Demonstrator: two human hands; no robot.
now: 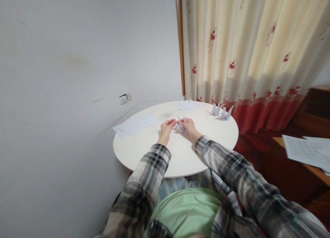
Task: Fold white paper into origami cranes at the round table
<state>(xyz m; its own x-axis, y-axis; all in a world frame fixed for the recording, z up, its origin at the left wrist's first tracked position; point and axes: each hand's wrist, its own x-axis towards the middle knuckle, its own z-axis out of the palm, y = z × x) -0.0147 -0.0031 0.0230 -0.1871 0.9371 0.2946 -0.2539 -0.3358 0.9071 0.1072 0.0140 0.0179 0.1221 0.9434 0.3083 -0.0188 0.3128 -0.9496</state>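
Over the middle of a round white table [139, 152], both hands are at a folded white paper crane [181, 125]. My right hand [190, 126] grips the crane from the right, its fingers closed around the folded body. From the left, my left hand [167, 127] pinches a small tip of the paper between thumb and fingertips. Pointed parts of the crane stick up between the hands, while its lower part is partly covered by the fingers. Two more paper cranes, a left one [216, 110] and a right one [227, 113], stand upright near the table's right edge.
Loose white sheets [135, 125] lie at the table's left side, and a smaller paper pile [187, 105] lies at the back. A wall with a socket [123, 99] borders the left. A flowered curtain [232, 52] hangs behind. Printed papers [306, 150] rest on a wooden surface at right.
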